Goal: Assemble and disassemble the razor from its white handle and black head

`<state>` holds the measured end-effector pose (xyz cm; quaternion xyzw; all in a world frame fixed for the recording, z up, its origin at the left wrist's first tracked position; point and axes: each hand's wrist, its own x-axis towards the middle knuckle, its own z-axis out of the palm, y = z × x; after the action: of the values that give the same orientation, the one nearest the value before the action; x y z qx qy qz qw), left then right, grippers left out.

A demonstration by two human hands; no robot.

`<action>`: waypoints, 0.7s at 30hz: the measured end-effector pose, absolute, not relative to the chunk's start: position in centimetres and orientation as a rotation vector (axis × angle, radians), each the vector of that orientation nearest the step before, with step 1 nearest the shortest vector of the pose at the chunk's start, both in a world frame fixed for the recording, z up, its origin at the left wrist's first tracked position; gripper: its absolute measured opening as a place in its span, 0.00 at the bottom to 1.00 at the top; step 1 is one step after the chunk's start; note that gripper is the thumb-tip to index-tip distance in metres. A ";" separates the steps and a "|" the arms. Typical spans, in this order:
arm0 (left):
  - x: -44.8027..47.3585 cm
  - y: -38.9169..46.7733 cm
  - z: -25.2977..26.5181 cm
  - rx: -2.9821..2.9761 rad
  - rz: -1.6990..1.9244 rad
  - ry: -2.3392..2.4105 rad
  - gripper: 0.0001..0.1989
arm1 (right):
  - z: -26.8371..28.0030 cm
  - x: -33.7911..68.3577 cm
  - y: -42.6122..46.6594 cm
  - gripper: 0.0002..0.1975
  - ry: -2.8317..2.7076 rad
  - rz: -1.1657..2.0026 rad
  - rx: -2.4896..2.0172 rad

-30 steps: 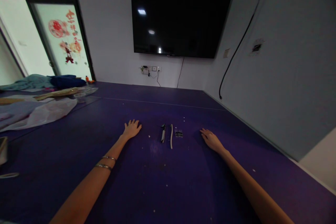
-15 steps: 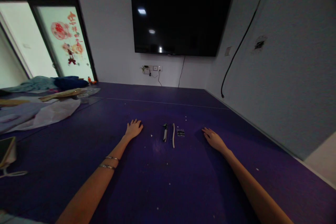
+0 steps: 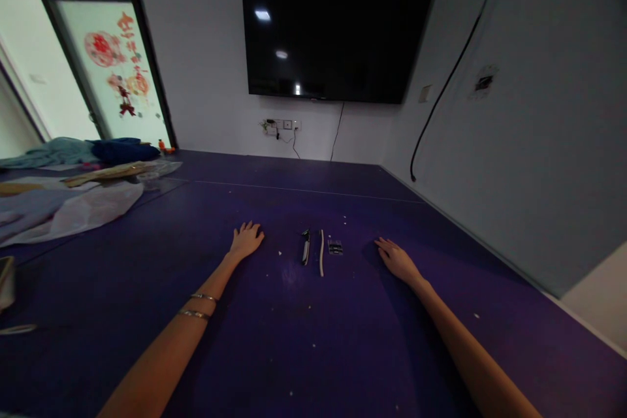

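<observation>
My left hand [image 3: 246,240] lies palm down on the purple surface [image 3: 245,353], fingers spread and holding nothing. To its right is a dark-and-silver hand tool [image 3: 306,249], perhaps a wire stripper or cutter, too small to make out surely. Beside that lies a pale, slightly bent length of cable [image 3: 321,253]. A small flat dark piece in clear packaging [image 3: 336,247] sits just right of the cable. Farther right, my right hand [image 3: 394,258] rests on the surface, fingers stretched out, with nothing in it. Neither hand touches these items.
Cloths [image 3: 53,151] and clear plastic wrap [image 3: 98,209] lie at the left. A white-framed object [image 3: 6,282] stands at the left edge. On the back wall hangs a television [image 3: 337,36] above sockets [image 3: 287,125]. A black cable [image 3: 443,88] dangles along the right wall. Small white scraps dot the surface.
The view has shifted slightly, so most things appear a little farther left. Both hands stay resting in about the same places, and the small items between them have not moved.
</observation>
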<state>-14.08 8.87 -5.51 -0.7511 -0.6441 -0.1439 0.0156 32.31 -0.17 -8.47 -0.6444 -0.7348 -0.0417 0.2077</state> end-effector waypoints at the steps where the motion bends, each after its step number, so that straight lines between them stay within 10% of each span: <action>1: -14.1 8.8 -5.5 -2.336 -0.445 -2.006 0.25 | -8.4 32.3 -0.2 0.22 -2.044 -0.120 -1.801; 21: -4.4 3.1 -1.8 -2.638 -0.463 -1.672 0.12 | -8.9 32.6 0.0 0.21 -2.021 -0.114 -1.779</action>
<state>-4.36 3.12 -1.83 -0.8354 -0.5296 -0.1467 -0.0082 32.57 0.00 -8.91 -0.6437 -0.7314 -0.0411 0.2216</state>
